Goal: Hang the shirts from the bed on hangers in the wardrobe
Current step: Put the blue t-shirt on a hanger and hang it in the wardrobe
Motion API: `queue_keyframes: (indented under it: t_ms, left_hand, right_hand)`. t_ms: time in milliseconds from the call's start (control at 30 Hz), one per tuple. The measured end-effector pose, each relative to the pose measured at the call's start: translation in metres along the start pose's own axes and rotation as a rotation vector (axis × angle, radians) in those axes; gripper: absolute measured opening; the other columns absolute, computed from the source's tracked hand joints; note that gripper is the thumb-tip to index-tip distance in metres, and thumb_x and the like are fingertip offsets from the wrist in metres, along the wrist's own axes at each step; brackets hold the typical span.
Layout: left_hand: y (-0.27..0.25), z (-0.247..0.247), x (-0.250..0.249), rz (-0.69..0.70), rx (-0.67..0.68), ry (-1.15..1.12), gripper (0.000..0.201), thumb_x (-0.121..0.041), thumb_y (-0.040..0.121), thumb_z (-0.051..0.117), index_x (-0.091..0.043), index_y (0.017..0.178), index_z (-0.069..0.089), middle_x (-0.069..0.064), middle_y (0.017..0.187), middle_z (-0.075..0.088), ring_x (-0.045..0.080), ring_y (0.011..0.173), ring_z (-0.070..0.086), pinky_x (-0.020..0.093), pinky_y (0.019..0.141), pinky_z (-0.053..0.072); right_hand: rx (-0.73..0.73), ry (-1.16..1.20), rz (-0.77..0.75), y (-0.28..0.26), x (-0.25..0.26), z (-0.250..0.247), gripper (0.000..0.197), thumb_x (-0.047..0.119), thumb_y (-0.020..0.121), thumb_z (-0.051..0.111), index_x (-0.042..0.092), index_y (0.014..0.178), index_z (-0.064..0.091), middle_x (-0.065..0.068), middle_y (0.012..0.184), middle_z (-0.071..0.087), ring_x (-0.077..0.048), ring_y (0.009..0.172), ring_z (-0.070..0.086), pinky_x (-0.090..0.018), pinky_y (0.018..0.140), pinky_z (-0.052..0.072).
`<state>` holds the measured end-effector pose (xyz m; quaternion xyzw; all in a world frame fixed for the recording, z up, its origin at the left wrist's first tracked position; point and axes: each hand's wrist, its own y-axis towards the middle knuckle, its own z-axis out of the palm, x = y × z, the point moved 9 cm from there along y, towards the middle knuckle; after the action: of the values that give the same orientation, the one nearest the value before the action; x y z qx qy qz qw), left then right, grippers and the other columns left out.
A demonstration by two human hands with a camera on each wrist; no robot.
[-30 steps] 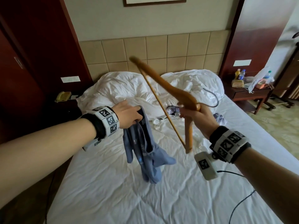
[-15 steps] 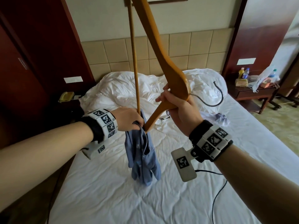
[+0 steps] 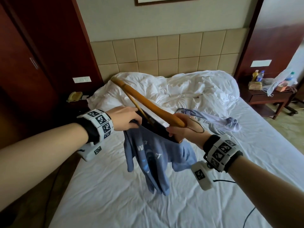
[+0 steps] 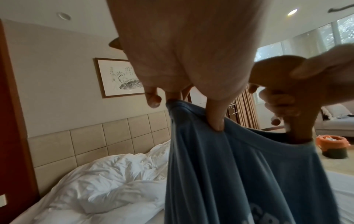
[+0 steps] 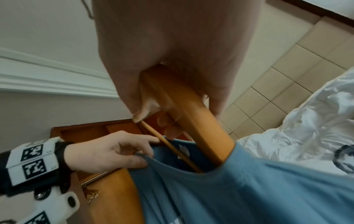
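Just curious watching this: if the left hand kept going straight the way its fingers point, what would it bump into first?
Probably the wooden hanger: the left hand, pinching the blue shirt collar, points toward it and the right hand just beyond. Depth is hard to judge.

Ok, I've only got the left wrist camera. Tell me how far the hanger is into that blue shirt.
Observer: Only one end. The hanger's near arm is inside the neck opening of the blue shirt; its far arm sticks out toward the headboard.
Operator: Say where the hook is.
Observer: The metal hook curves out beside the right hand, which grips the hanger's middle.
Operator: Check the bed for more shirts.
Observer: One pale bluish garment lies on the sheet beyond the right hand.
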<state>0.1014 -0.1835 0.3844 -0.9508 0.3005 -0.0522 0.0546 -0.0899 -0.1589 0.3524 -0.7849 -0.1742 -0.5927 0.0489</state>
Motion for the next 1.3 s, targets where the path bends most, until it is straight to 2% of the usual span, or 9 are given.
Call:
queue_keyframes:
  t_ms: [133,367,500,567,667,867,1000,1200,1300]
  left_hand:
    - [0.004,-0.002,0.002,-0.004,-0.059,-0.009,0.008,-0.034,0.094,0.061,-0.033,0.097,0.068,-0.006,0.103,0.053,0.02,0.09,0.058,0.038,0.079,0.049]
    - [-0.012,0.008,0.038,-0.108,-0.043,0.262,0.022,-0.046,0.098,0.05,-0.038,0.11,0.067,-0.017,0.111,0.066,0.009,0.108,0.056,0.034,0.099,0.024]
    - [-0.021,0.025,0.06,-0.09,-0.057,0.279,0.022,-0.051,0.097,0.047,-0.041,0.103,0.066,-0.021,0.105,0.066,-0.001,0.108,0.057,0.044,0.118,-0.003]
    - [-0.023,0.031,0.067,-0.038,-0.113,0.278,0.024,-0.051,0.094,0.048,-0.04,0.099,0.068,-0.022,0.1,0.065,-0.006,0.107,0.058,0.045,0.119,-0.015]
    - [-0.024,0.029,0.062,0.029,-0.178,0.3,0.019,-0.044,0.091,0.053,-0.035,0.084,0.067,-0.019,0.084,0.062,-0.002,0.093,0.063,0.05,0.118,-0.018]
    - [-0.02,0.007,0.007,0.232,-0.309,0.429,0.02,-0.032,0.091,0.052,-0.031,0.075,0.063,-0.016,0.071,0.055,0.003,0.079,0.057,0.059,0.12,0.004]
    - [-0.013,0.009,-0.021,0.263,-0.368,0.411,0.017,-0.031,0.091,0.058,-0.028,0.075,0.064,-0.014,0.07,0.055,0.007,0.077,0.059,0.054,0.117,0.02]
    - [-0.004,0.004,-0.056,0.335,-0.356,0.262,0.006,-0.027,0.091,0.062,-0.024,0.089,0.067,-0.007,0.089,0.059,0.015,0.084,0.058,0.032,0.081,0.039]
    - [0.0,0.003,-0.054,0.253,-0.237,0.103,0.018,-0.026,0.098,0.053,-0.016,0.106,0.066,0.0,0.103,0.057,0.02,0.096,0.055,0.035,0.082,0.045]
  right_hand:
    - [-0.03,0.139,-0.012,-0.002,0.01,0.001,0.039,0.028,0.091,0.07,-0.009,0.099,0.062,-0.017,0.071,0.065,-0.031,0.065,0.064,-0.034,0.068,0.051]
    - [0.035,0.124,0.103,-0.024,-0.032,-0.006,0.096,0.08,0.079,0.052,-0.014,0.089,0.063,-0.012,0.064,0.055,-0.022,0.061,0.05,-0.028,0.062,0.039]
    - [0.028,0.069,0.15,-0.037,-0.047,-0.015,0.058,0.055,0.098,0.046,0.008,0.091,0.079,-0.004,0.058,0.052,-0.019,0.058,0.045,-0.02,0.053,0.037]
    - [0.022,0.011,0.173,-0.041,-0.059,-0.021,0.067,0.066,0.09,0.048,0.007,0.089,0.078,-0.006,0.058,0.051,-0.019,0.058,0.047,-0.022,0.054,0.038]
    - [-0.01,-0.117,0.225,-0.04,-0.073,-0.025,0.074,0.076,0.079,0.049,0.006,0.061,0.065,-0.01,0.055,0.056,-0.021,0.055,0.05,-0.031,0.06,0.039]
    - [-0.005,-0.366,0.307,-0.03,-0.081,-0.027,0.06,0.061,0.09,0.056,0.007,0.064,0.062,0.003,0.052,0.048,-0.01,0.049,0.045,-0.023,0.055,0.038]
    - [-0.063,-0.232,0.282,-0.017,-0.061,-0.033,0.057,0.051,0.091,0.061,0.003,0.059,0.063,-0.009,0.053,0.056,-0.015,0.047,0.051,-0.025,0.053,0.042]
    - [-0.024,-0.202,0.238,0.013,-0.011,-0.024,0.051,0.054,0.088,0.065,0.008,0.064,0.071,-0.014,0.055,0.059,-0.023,0.047,0.053,-0.022,0.045,0.042]
    - [0.023,-0.22,0.25,0.026,0.01,-0.016,0.048,0.054,0.086,0.066,0.007,0.08,0.076,-0.015,0.061,0.066,-0.025,0.053,0.06,-0.028,0.055,0.051]
